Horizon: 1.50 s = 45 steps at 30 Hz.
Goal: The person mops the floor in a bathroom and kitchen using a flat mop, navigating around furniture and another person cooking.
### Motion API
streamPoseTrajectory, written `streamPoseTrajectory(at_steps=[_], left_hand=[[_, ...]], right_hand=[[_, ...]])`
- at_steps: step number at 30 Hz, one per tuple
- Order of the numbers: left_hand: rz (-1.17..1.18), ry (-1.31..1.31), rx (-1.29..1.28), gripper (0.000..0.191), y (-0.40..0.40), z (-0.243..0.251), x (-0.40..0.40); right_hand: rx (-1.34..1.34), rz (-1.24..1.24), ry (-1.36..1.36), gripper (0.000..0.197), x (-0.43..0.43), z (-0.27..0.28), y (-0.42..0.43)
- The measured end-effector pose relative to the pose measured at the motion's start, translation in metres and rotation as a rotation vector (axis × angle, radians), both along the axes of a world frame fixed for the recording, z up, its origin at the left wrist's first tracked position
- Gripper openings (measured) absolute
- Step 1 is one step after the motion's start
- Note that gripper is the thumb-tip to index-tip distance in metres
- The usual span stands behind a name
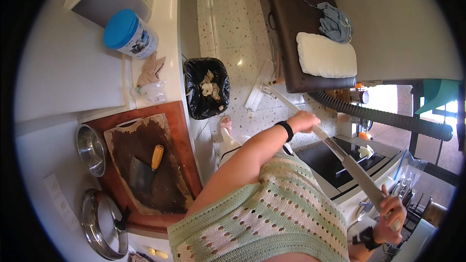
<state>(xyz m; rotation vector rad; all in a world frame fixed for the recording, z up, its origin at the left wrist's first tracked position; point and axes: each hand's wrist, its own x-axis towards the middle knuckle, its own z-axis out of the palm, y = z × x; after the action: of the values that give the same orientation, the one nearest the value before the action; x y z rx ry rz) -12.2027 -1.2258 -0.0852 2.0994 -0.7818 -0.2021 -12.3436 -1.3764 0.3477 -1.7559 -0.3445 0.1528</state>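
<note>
Both hands hold a flat mop with a long pole [358,173] that slants across the view. My left hand [305,121], with a black band at its wrist, grips the pole partway down. Up at the handle's end my right hand [391,216] wraps around it, fingers curled and a dark watch on the wrist. The white mop head [260,85] rests on the speckled tile floor [240,51], between a bin and a dark padded bench. The bin [189,107] is lined with a black bag and contains crumpled tissues [209,89].
On the left counter [171,14], a cleaver [143,171] lies on a worn cutting board [120,145] near a metal bowl [91,149]. A blue-lidded tub [140,40] stands farther up. The bench [287,11] bears a white cushion [326,55]. A ribbed hose [382,114] crosses above a black cooktop [324,163].
</note>
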Motion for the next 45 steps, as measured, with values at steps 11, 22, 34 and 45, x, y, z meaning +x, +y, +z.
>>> streamPoseTrajectory(at_steps=[11,22,34,45], left_hand=[[-0.276,0.07,0.009,0.017,-0.047,-0.031,-0.051],[-0.016,0.032,0.208,0.015,-0.039,-0.081,0.014],[0.537,-0.038,0.233,0.02,0.027,-0.123,0.119],[0.154,0.013,0.391,0.013,0.006,-0.066,0.06]], right_hand=[[-1.342,0.037,0.739,0.047,-0.062,0.04,0.005],[-1.028,-0.318,1.078,0.048,-0.023,-0.065,-0.041],[-0.348,-0.276,1.214,0.049,0.095,-0.213,-0.041],[0.098,-0.532,1.499,0.042,0.017,-0.164,-0.086]])
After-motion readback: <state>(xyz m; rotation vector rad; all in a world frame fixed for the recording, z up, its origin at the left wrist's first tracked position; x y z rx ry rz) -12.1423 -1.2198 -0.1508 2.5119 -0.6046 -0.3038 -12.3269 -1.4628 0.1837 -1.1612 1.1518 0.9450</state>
